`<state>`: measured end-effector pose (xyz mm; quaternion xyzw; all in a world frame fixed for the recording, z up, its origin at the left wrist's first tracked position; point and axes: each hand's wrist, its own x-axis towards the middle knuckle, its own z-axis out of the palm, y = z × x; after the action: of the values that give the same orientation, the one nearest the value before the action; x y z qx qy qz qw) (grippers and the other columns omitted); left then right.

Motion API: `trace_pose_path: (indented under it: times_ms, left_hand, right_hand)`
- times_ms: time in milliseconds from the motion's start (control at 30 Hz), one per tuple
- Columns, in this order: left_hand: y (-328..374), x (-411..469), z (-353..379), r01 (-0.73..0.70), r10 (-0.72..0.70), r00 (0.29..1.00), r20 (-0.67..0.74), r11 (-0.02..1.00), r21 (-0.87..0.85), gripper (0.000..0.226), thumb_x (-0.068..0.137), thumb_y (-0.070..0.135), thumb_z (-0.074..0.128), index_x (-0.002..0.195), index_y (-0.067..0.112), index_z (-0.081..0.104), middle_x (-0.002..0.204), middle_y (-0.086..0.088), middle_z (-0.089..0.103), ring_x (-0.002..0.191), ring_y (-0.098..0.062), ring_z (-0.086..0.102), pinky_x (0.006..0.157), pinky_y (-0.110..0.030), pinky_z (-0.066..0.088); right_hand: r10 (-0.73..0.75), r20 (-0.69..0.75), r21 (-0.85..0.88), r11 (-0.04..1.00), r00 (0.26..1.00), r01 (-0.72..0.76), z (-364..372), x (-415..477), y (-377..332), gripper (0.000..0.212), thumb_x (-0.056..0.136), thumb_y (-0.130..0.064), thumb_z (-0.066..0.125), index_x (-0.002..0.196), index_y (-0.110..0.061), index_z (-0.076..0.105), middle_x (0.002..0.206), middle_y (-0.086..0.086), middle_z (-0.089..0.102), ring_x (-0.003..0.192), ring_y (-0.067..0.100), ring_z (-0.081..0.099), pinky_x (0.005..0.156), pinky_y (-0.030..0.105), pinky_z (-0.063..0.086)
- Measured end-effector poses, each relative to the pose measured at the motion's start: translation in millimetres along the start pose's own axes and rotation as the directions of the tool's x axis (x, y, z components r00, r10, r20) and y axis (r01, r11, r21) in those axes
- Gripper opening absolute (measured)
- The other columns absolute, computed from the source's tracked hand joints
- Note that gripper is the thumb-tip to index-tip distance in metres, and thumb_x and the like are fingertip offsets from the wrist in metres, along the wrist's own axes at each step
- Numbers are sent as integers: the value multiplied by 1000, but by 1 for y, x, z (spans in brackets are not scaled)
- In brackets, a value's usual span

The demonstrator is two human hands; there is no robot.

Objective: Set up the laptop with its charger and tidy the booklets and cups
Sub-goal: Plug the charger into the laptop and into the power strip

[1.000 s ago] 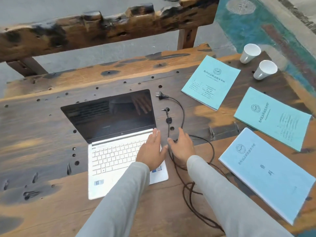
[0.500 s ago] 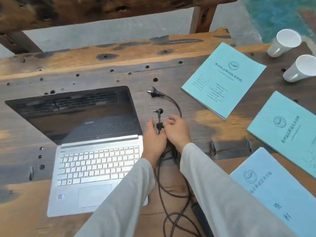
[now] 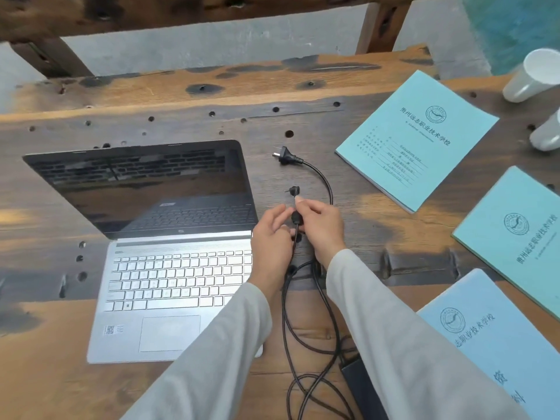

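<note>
A silver laptop [image 3: 169, 286] lies open on the wooden table [image 3: 181, 95] with a dark screen. Right of it runs the black charger cable [image 3: 291, 298]. Its small angled plug [image 3: 293, 190] and its wall plug [image 3: 286, 156] lie free on the wood. My right hand [image 3: 321, 228] pinches the cable at its black ferrite bead, just below the small plug. My left hand [image 3: 269, 237] sits beside the cable at the laptop's right edge with relaxed fingers. The charger brick [image 3: 360, 386] shows between my sleeves.
Three light-blue booklets lie to the right: a far booklet [image 3: 415, 140], a middle booklet [image 3: 515, 237] and a near booklet [image 3: 491, 353]. Two white cups [image 3: 533, 77] [image 3: 548, 133] lie on their sides at the far right. A rough wooden beam [image 3: 151, 13] crosses behind the table.
My hands moved from the laptop's corner up to the cable, and my right hand took hold of the ferrite bead. The view has dropped closer to the table.
</note>
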<state>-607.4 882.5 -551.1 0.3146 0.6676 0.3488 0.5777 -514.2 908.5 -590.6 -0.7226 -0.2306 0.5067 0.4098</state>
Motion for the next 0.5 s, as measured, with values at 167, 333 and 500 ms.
trace_pose_path:
  times_ms: [167,333,500]
  left_hand:
    - [-3,-16,-1,20,-19,997,76,1000,-12,48,92,-4,40,130,19,59,110,18,73,79,-10,68,66,-18,54]
    - [-6,-27,-12,17,-14,992,128,1000,-24,43,92,-4,42,127,12,61,106,4,77,85,-21,73,69,-24,58]
    - [-11,-33,-39,-96,89,986,139,995,40,49,86,-13,37,120,11,62,95,6,79,71,-18,70,66,-34,59]
  right_hand:
    - [-82,-104,-51,996,991,77,-5,-12,5,25,86,-44,71,74,-24,78,67,-16,73,58,-8,59,63,11,46]
    - [-128,-211,-55,991,969,119,-2,-30,5,26,88,-43,66,70,-26,73,60,-14,68,62,1,62,73,29,53]
    - [-129,-210,-66,991,969,118,7,-55,9,33,93,-39,58,67,-21,66,62,-4,66,65,33,66,77,56,56]
